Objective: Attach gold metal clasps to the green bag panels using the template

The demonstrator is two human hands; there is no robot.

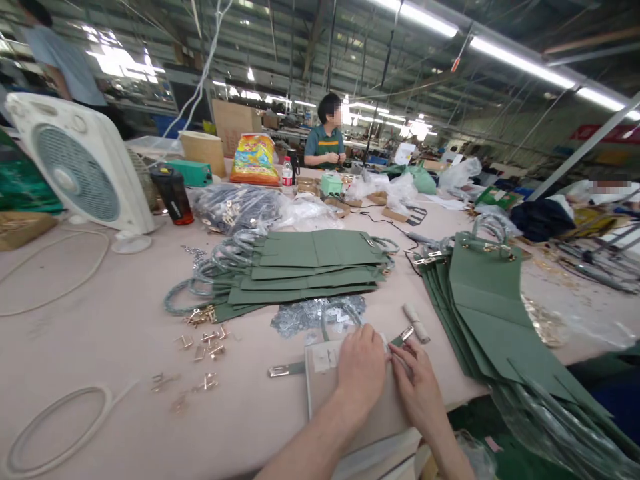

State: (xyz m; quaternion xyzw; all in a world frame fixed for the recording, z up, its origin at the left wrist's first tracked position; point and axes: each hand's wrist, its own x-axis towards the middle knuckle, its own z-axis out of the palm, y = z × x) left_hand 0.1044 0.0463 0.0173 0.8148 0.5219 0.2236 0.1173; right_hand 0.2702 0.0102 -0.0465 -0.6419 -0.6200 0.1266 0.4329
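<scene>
Lying at the near edge of the bench (250, 400) is a beige-faced bag panel (319, 393), with both hands on it. Taking that panel as the clock's centre, the left hand (363, 367) rests across its far part, knuckles up and fingers bent over; whether it grips anything cannot be told. The right hand (416, 383) is at 2 o'clock, thumb and fingers drawn together at the panel's edge, just beside a green strap (399, 340) tipped with a metal plate; what sits between the fingertips is hidden. Another metal-tipped strap (289, 369) sticks out toward 9 o'clock, and a pale patch (325, 357) shows at 10.

A heap of flat metal plates (300, 318) lies near, at 12 o'clock, with a stack of green bag panels (320, 250) behind it, their corded handles (193, 290) pointing to 10. At 1 o'clock is a small beige roll (416, 324); at 2, a second green stack (490, 300) hangs over the bench edge. Gold-coloured clips (213, 350) are scattered between 9 and 10, a coiled tube (60, 427) lies near 9, and a white fan (80, 163) stands well apart, between 10 and 11. A co-worker (327, 137) is far off at 12.
</scene>
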